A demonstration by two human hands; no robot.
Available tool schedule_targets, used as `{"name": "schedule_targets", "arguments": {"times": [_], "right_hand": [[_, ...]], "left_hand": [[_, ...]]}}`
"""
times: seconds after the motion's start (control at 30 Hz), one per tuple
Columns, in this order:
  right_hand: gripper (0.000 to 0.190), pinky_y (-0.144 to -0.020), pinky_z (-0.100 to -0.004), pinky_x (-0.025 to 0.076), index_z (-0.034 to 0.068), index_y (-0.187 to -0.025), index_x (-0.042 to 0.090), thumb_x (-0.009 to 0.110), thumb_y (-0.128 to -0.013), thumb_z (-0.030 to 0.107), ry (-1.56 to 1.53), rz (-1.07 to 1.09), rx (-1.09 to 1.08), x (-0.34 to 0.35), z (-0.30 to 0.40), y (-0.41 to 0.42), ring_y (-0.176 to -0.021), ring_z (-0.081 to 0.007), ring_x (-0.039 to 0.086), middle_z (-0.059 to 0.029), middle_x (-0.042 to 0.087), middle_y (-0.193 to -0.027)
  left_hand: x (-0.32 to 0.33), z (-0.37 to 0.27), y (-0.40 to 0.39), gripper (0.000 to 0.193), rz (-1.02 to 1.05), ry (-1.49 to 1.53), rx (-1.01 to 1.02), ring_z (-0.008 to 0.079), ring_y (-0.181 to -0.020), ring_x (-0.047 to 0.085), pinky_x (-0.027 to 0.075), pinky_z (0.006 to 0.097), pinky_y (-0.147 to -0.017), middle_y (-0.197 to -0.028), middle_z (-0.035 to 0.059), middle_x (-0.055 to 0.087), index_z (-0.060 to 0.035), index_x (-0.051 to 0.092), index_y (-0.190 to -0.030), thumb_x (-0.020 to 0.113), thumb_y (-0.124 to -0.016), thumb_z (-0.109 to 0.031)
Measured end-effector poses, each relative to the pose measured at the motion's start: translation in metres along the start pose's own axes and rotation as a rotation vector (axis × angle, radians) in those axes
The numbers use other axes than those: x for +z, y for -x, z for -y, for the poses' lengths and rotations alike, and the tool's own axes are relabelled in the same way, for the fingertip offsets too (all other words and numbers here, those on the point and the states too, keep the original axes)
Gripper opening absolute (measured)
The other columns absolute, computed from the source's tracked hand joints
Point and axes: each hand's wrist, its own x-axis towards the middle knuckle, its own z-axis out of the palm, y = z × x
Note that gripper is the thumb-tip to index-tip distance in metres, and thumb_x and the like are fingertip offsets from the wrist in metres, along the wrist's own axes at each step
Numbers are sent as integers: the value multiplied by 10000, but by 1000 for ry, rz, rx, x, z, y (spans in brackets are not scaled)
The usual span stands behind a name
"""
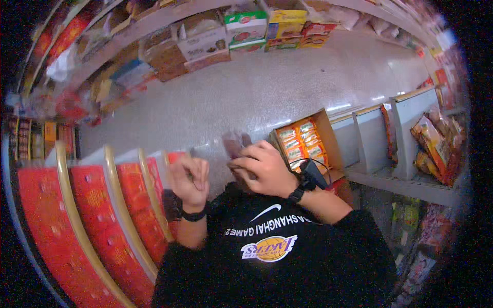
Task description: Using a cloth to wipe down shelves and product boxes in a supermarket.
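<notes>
My left hand (190, 177), blurred, is raised in front of my chest with curled fingers, beside the red packages (134, 200) on the left. I see no object in it. Across from it, my right hand (265, 169) has bent fingers pointing towards the left hand; its palm side is hidden, so whether it holds something small is unclear. The hands are apart. Each wrist wears a black band, and a dark device (314, 173) with a cable sits at the right wrist. Just beyond the right fingertips are blurred dark reddish shapes. An open cardboard box (334, 142) of orange-and-white packets (295, 148) is beside the right hand.
Shelf dividers (375, 134) and bagged goods (435, 148) stand at the right. On the left, curved gold-coloured rails (111, 165) run between the red packages. Across the grey floor (200, 100), cartons (246, 29) line a lower shelf, with more shelving around the rim.
</notes>
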Motion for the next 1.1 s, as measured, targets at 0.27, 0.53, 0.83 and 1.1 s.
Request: {"name": "schedule_targets", "arguments": {"times": [0.27,0.53,0.83,1.1], "right_hand": [[158,-747,-331,482,33,-926,685,665,-782,95,33,-69,746,-12,-134,2,-858,-259,613,-128,633,-881],[192,-751,-318,470,-2,-940,668,668,-805,135,-294,-289,557,-44,-250,-163,-831,-237,612,-125,639,-888],[225,-820,-348,477,9,-947,669,667,-828,200,-320,-499,900,-65,-361,-155,-879,-258,617,-128,654,-925],[264,-791,-299,481,-12,-963,672,661,-849,226,-25,-861,1353,-77,-447,-126,-851,-168,616,-98,674,-914]], "left_hand": [[-42,42,-132,557,-30,-68,-211,86,-484,188,161,254,-458,-532,-34,207,-132,255,-614,259,-970,-561],[-1,103,-285,477,84,-352,-382,82,-528,247,208,239,-508,-584,-40,258,-109,332,-642,372,-985,-437],[39,187,-449,263,540,-819,-779,55,-606,431,355,224,-548,-643,-26,469,-27,581,-791,528,-950,-230],[0,290,-612,366,1563,-1285,-740,295,-884,624,489,365,-768,-977,173,639,-27,623,-1082,594,-888,-336]]}}
